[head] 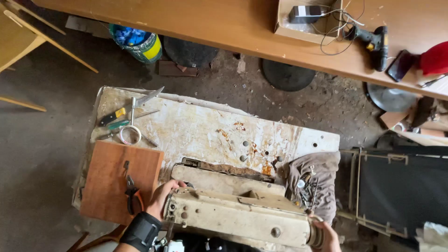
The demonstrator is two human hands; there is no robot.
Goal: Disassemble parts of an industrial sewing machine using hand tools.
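The old cream sewing machine [240, 217] on the stained bench [200, 128] is gripped at both ends, left hand [163, 198] and right hand [324, 235] clamped on it, apparently steadying its weight, pliers [132, 193] just left of the left hand.

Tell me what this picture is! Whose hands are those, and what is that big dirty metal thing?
The camera sits on a person's head and looks down, so those are that person's own hands. The left hand, with a black wrist brace, grips one end of an old cream-coloured sewing machine lying tipped over. The right hand holds its round wheel end. The machine rests on a stained white tabletop. On it lie a roll of tape, a knife and other small tools, a wooden board with pliers, and a grey cloth holding small metal parts. A cordless drill lies on the long wooden bench behind.
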